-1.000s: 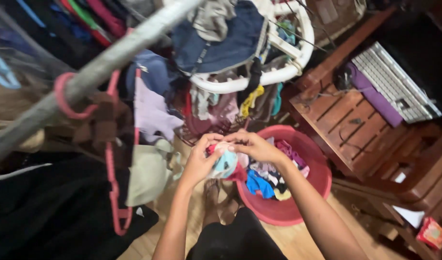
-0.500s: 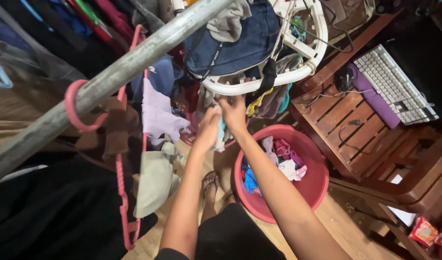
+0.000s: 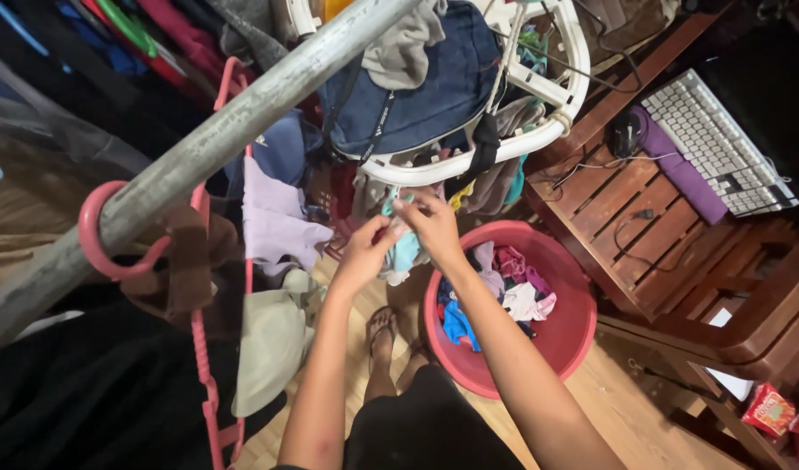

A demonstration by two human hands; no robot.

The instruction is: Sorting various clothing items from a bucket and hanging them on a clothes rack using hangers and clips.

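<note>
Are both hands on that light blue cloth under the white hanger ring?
Touching. The head view shows the left hand and right hand both pinching the cloth.

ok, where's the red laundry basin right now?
In the head view the red laundry basin sits on the wooden floor right of centre, below the person's hands, beside the wooden slatted bench.

A red basin (image 3: 574, 335) of clothes stands on the wooden floor (image 3: 608, 400) beside a slatted bench (image 3: 626, 209).
</note>
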